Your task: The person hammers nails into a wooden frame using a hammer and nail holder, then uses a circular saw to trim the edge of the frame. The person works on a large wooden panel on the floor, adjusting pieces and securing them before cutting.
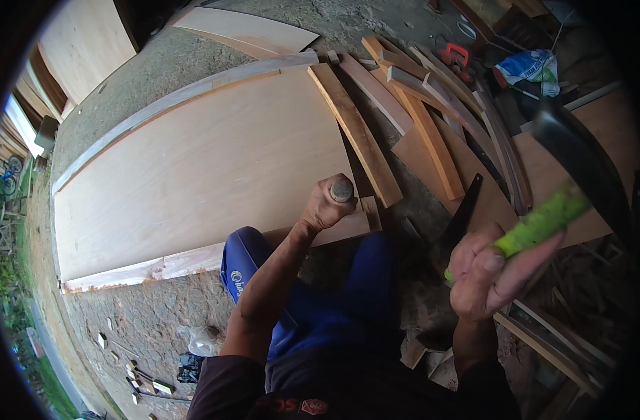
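My left hand [327, 203] is closed around a chisel [341, 191], held upright with its round worn butt end facing up; the blade is hidden below the fist. It stands at the near right corner of a large pale plywood panel [208, 154] edged with wooden strips. At the right, my right hand [484, 269] grips a hammer [544, 220] by its bright green handle. The hammer's black head is raised close to the camera and slightly blurred. A wooden batten [355, 129] lies along the panel's right end.
Several loose battens [432, 140] are piled at the right beside a dark handsaw [467, 206] and a brown board [565, 168]. A red tool [456, 59] and a blue-white bag [530, 70] lie farther back. Wood offcuts [141, 381] and a plastic bag [202, 341] are at lower left.
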Motion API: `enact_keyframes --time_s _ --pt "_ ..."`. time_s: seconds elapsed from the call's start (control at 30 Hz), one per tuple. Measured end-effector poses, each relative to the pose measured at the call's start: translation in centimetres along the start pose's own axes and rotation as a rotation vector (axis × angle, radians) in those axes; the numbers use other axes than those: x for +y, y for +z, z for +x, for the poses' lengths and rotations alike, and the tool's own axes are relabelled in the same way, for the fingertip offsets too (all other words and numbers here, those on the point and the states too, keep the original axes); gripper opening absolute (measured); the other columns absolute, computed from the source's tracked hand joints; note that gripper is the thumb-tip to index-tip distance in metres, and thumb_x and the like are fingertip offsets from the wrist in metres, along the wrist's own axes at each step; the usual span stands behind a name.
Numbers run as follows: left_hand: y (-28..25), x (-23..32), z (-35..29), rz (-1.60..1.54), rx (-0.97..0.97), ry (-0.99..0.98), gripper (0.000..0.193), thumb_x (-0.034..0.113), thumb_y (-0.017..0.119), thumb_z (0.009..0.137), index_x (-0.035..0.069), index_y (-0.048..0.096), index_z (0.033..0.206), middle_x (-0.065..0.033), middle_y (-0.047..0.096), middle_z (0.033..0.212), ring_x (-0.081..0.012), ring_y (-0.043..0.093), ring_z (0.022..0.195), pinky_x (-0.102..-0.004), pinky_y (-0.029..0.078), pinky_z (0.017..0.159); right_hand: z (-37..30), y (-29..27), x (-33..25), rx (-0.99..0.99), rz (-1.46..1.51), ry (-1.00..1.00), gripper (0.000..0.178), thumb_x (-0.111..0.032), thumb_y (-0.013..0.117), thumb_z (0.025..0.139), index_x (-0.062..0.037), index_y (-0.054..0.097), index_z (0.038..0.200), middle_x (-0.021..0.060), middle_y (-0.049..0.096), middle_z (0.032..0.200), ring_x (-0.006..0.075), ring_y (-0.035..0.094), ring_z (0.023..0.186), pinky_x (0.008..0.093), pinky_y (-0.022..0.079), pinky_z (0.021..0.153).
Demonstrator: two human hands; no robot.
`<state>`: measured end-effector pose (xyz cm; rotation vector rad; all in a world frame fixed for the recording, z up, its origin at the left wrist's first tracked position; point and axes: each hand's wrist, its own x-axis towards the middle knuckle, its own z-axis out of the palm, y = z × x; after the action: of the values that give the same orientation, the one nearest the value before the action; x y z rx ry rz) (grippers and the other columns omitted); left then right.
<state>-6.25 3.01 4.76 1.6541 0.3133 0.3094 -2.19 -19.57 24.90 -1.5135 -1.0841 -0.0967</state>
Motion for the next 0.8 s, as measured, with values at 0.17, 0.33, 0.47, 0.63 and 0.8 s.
enact_keyframes --time_s 0.17,0.33,0.47,0.63,0.8 --pt "1.5 -0.5 -0.2 -0.070 -0.008 0.079 0.017 0.009 0.075 0.074 0.006 0.059 0.080 -0.0031 0.062 0.074 -0.0124 0.057 0.067 -0.0318 0.051 0.066 -1.1 1.6 2.8 -0.723 -0.518 0.548 0.064 -0.015 0.058 0.100 -0.0169 0.031 0.157 0.0295 0.066 0.111 0.0430 0.070 0.089 0.0452 0.055 0.070" --pt "0.1 -0.3 0.1 -0.001 -0.026 0.028 0.018 0.007 0.076 0.075 0.006 0.059 0.082 -0.0012 0.062 0.075 -0.0111 0.057 0.068 -0.0307 0.051 0.066 0.0 0.3 1.9 -0.303 -0.062 0.075 0.056 -0.022 0.056 0.102 -0.0036 0.039 0.152 0.0190 0.066 0.089 0.0302 0.055 0.060 0.0368 0.051 0.055" --pt "1.2 0.1 -0.4 -0.047 -0.034 0.077 0.016 0.008 0.074 0.074 0.006 0.059 0.080 -0.0044 0.062 0.074 -0.0139 0.059 0.070 -0.0325 0.052 0.069 -2.5 0.5 2.9 -0.428 -0.264 0.214 0.055 -0.019 0.055 0.102 -0.0003 0.038 0.151 0.0168 0.069 0.085 0.0313 0.060 0.062 0.0393 0.052 0.055" --pt "0.5 0.2 -0.9 0.021 0.002 0.128 0.015 0.008 0.073 0.075 0.006 0.060 0.083 -0.0048 0.061 0.075 -0.0155 0.059 0.070 -0.0322 0.052 0.070 0.2 1.4 1.2 -0.475 -0.512 0.148 0.060 -0.011 0.056 0.100 -0.0009 0.032 0.154 0.0205 0.071 0.101 0.0408 0.071 0.083 0.0446 0.055 0.064" --pt "1.2 0.0 -0.7 -0.002 -0.039 0.106 0.017 0.008 0.075 0.076 0.005 0.061 0.085 -0.0037 0.062 0.077 -0.0152 0.059 0.071 -0.0325 0.052 0.069 -2.8 -0.3 0.8 -0.124 -0.100 0.120 0.059 -0.023 0.056 0.102 0.0043 0.036 0.150 0.0090 0.064 0.078 0.0205 0.053 0.054 0.0315 0.049 0.053"
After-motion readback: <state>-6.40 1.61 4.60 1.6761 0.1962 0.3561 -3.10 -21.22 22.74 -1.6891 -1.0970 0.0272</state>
